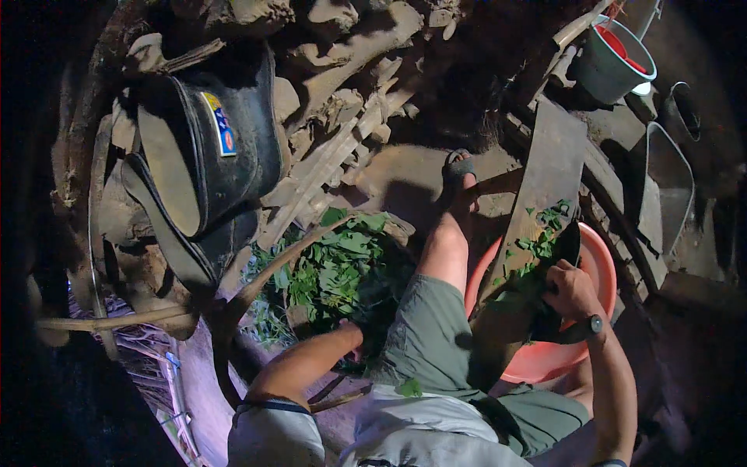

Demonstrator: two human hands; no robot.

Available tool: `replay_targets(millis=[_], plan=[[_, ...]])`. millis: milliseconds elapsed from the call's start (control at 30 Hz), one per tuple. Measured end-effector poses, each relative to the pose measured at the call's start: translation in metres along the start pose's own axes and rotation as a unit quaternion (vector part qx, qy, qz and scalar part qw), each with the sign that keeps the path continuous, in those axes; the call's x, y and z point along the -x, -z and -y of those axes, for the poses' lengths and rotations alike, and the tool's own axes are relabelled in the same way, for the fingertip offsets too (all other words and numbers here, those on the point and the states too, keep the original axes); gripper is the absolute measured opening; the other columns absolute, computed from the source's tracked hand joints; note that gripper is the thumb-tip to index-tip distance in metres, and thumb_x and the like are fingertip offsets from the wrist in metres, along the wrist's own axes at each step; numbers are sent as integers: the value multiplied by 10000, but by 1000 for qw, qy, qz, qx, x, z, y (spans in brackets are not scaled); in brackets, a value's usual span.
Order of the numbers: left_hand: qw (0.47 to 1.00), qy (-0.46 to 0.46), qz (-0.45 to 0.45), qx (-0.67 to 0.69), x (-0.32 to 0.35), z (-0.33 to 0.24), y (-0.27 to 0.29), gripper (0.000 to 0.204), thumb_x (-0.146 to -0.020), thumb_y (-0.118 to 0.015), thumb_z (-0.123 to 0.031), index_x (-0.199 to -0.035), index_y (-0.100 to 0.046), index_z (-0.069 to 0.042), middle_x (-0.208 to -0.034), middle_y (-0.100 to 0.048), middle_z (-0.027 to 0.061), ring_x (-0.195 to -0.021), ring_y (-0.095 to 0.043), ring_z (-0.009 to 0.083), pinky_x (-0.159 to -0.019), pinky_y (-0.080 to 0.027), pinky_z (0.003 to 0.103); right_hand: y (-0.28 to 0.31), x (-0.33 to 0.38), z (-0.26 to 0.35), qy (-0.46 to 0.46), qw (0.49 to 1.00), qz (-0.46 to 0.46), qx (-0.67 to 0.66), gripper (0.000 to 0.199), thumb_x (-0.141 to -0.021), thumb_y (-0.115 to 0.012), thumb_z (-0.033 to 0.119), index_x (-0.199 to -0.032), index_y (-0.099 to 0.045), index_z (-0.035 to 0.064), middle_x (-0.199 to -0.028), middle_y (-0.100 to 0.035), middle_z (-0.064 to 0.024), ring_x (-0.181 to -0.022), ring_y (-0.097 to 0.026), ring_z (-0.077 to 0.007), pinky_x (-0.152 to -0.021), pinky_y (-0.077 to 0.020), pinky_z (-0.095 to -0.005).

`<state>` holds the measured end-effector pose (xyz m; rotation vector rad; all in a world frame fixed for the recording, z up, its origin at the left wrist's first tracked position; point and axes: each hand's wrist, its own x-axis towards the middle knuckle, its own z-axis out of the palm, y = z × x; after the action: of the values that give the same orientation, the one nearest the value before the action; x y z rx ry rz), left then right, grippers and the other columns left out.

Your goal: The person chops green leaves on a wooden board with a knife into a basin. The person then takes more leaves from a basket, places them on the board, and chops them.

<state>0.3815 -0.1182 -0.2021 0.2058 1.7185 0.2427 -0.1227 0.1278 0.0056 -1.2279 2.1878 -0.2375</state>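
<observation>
My right hand point(574, 291), with a watch on its wrist, is closed on a dark-bladed knife point(572, 244) over a sloping wooden board point(551, 159). Chopped green leaves point(541, 243) lie on the board beside the blade. Beneath the board sits a pink basin point(602, 268). On the other side of my leg, my left hand point(354, 338) is at the near edge of a heap of green leaves point(342, 268). Shadow hides most of its fingers, so I cannot make out whether it holds any leaves.
A curved branch point(268, 280) crosses beside the leaf heap. Black rubber containers point(233, 156) hang at the left, near stacked firewood point(342, 101). A pale bucket point(611, 74) with something red inside stands at the far right. One leaf point(408, 387) rests on my clothing.
</observation>
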Motion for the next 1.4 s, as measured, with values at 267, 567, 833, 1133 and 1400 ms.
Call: replay_targets(millis=[267,567,833,1133,1400], plan=[[999,-36,-10,10,5,-2,31,643,-700,-759,-443,-1235,-646,-106,-1278,-641,107,-1165,-588,334,-887,-482,563,-15,-2,-14,25,1000,-12,11,246,-665,-703,91,-872,-576,58,-947,-587,-145,-851,-638,-393,-709,-533,-497],[996,-74,-37,43,-13,2,37,596,-704,-757,-396,-1203,-653,-86,-1247,-654,126,-1122,-613,329,-873,-498,522,-17,-2,-8,9,999,-36,-10,223,-630,-723,129,-797,-594,57,-893,-594,-128,-819,-633,-361,-717,-523,-465],[990,-97,-77,74,-5,12,53,554,-707,-754,-355,-1173,-660,-69,-1220,-666,143,-1085,-634,324,-860,-513,485,-16,-1,-15,24,999,-26,13,247,-652,-730,146,-856,-610,73,-931,-598,-130,-840,-642,-374,-728,-534,-473],[985,74,45,148,66,40,158,546,-744,-698,-323,-1210,-638,-45,-1267,-625,204,-1119,-612,344,-913,-490,470,-18,-1,-14,15,999,-33,26,287,-676,-723,151,-935,-623,80,-958,-607,-139,-864,-653,-382,-747,-547,-478],[946,176,-110,250,189,72,215,534,-740,-688,-354,-1161,-684,-25,-1179,-685,185,-1008,-667,322,-877,-518,426,-23,-1,-17,-15,998,-56,2,277,-619,-754,183,-848,-644,75,-942,-619,-135,-870,-642,-374,-757,-531,-474]])
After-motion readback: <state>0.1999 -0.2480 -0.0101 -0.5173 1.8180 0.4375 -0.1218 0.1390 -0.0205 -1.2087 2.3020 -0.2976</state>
